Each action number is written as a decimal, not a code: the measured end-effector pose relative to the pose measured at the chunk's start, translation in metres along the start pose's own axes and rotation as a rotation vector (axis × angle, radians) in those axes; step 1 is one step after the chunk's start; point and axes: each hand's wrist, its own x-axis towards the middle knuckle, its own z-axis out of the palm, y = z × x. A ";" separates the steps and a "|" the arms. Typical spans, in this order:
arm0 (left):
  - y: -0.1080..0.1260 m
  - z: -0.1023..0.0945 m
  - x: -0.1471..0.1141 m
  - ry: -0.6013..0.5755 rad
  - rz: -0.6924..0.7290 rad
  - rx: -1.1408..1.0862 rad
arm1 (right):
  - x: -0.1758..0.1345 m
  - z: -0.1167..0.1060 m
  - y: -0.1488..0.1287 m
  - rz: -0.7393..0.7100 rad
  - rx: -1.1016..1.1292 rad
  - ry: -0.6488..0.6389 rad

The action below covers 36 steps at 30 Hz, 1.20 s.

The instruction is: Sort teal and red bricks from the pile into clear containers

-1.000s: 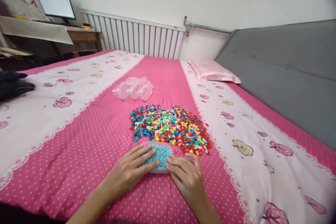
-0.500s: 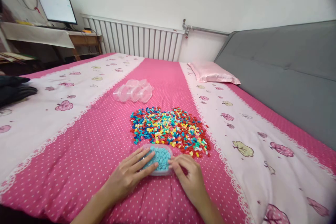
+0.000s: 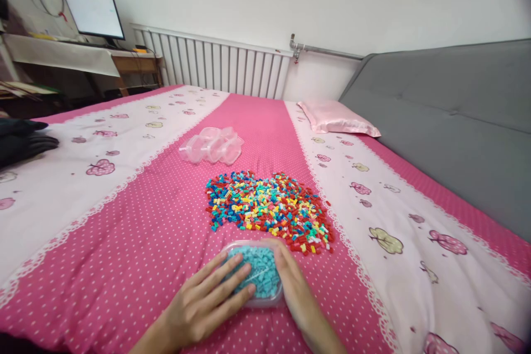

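A clear plastic box (image 3: 265, 303) full of small turquoise building bricks (image 3: 262, 270) rests on the bed near me. A glossy streak runs over the bricks, as if a clear lid lies on top. My left hand (image 3: 207, 296) holds the box from the left, its fingers laid across the top. Along the right side, my right hand (image 3: 299, 287) is pressed against the box, its fingertips partly hidden around the far right corner. Just beyond lies a wide pile of loose mixed-colour bricks (image 3: 269, 204).
Several clear plastic boxes or lids (image 3: 211, 145) lie together behind the pile to the left. A pink pillow (image 3: 338, 118) sits by the grey headboard (image 3: 448, 105). Black gloves or dark cloth (image 3: 25, 141) lie at the left edge of the polka-dot bedspread (image 3: 136, 243).
The box has shifted toward me, away from the pile. My right hand's bent fingers have straightened along the box's right side. My left hand still lies over its left part.
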 end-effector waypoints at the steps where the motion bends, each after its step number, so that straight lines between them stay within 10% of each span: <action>1: 0.002 0.000 0.001 0.003 -0.001 0.004 | -0.002 0.002 0.001 0.023 0.040 0.008; 28: 0.003 0.004 0.015 0.058 -0.019 -0.073 | 0.007 0.019 0.021 -0.024 0.036 0.274; 36: 0.007 -0.003 0.020 0.016 -0.214 -0.342 | 0.009 0.018 0.026 -0.060 0.027 0.295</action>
